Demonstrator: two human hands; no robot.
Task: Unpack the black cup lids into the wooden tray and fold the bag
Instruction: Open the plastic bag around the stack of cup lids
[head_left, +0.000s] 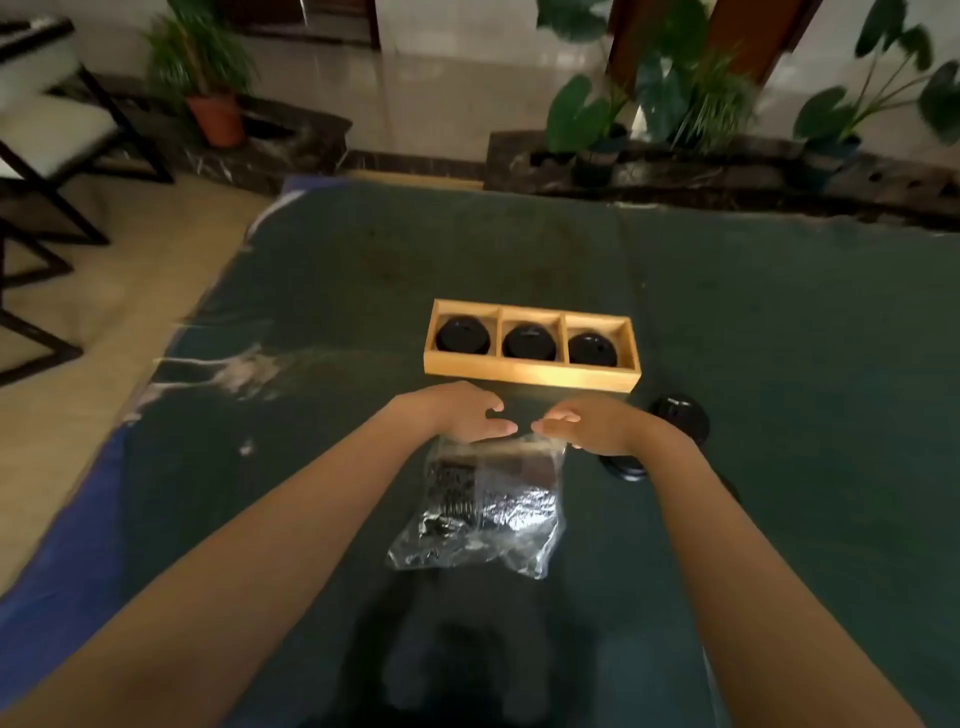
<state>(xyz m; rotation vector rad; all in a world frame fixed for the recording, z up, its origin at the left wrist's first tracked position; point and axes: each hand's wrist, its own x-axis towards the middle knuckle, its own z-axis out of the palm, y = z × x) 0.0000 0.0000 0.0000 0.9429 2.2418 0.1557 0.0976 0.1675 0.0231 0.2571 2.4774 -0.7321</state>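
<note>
My left hand (457, 413) and right hand (592, 423) hang just past the far edge of the clear bag (483, 512), fingertips nearly meeting, both loosely curled and half open with nothing in them that I can see; whether they brush the plastic I cannot tell. The bag lies crumpled and flat on the cloth below my wrists, and it looks emptied, though glare and printing hide its inside. Beyond my fingertips sits the wooden tray (530, 370), with 1 black lid (462, 335) in each of its 3 compartments. The risk I judge greatest is on my right: 2 more lids (680, 418) lie loose on the cloth just outside my right wrist, 1 partly under it, and a sweep of that forearm while folding could knock them away. The tray's slots are all taken, so those 2 would have to stack, and could sit crooked. The plastic is slick and springy, so a fold may pop open. The surface is a dark green cloth (779, 338), wrinkled, over a blue layer at my left. Further off are a pale floor, potted plants (208, 78) and a chair (47, 135) to my far left.
</note>
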